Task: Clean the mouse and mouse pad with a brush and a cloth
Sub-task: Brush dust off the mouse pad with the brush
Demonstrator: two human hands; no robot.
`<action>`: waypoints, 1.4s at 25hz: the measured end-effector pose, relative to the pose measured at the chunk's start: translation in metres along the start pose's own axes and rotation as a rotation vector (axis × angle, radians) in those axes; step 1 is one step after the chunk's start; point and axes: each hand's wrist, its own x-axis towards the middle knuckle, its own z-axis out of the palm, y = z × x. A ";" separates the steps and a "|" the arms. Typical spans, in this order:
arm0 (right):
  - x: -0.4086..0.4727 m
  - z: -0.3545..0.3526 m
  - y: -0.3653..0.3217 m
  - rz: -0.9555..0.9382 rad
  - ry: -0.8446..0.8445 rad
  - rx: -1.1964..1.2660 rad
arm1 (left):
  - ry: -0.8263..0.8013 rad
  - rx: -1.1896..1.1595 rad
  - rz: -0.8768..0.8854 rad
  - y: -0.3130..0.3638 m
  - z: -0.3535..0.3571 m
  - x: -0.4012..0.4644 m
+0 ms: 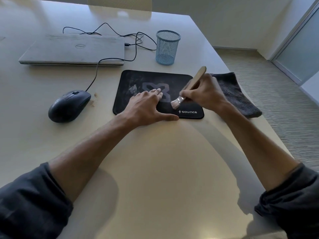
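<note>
A black mouse pad (136, 80) with a grey logo lies in the middle of the table, dusty on its left part. My left hand (146, 106) rests flat on its near half, fingers straight, thumb along the front edge. My right hand (203, 94) grips a wooden-handled brush (195, 81), whose pale bristles touch the pad near the white lettering. A black wired mouse (69, 106) sits on the table left of the pad. A dark grey cloth (240, 95) lies right of the pad, partly behind my right hand.
A closed silver laptop (74, 49) lies at the back left, with the mouse cable (120, 47) looping beside it. A blue mesh pen cup (167, 47) stands behind the pad. Crumbs (94, 99) lie between mouse and pad. The table's right edge (259, 125) runs close past the cloth.
</note>
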 end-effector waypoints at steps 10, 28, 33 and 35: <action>-0.013 0.016 -0.019 -0.090 -0.053 0.085 | 0.010 0.004 0.009 0.001 -0.001 -0.001; -0.025 -0.032 0.025 -0.011 -0.048 -0.056 | -0.003 -0.005 -0.012 0.001 -0.001 -0.001; -0.024 -0.005 -0.008 -0.176 -0.099 0.117 | -0.001 -0.004 0.006 0.001 -0.002 -0.001; -0.020 -0.001 -0.007 -0.181 -0.134 0.066 | -0.002 0.005 0.005 0.002 -0.002 -0.001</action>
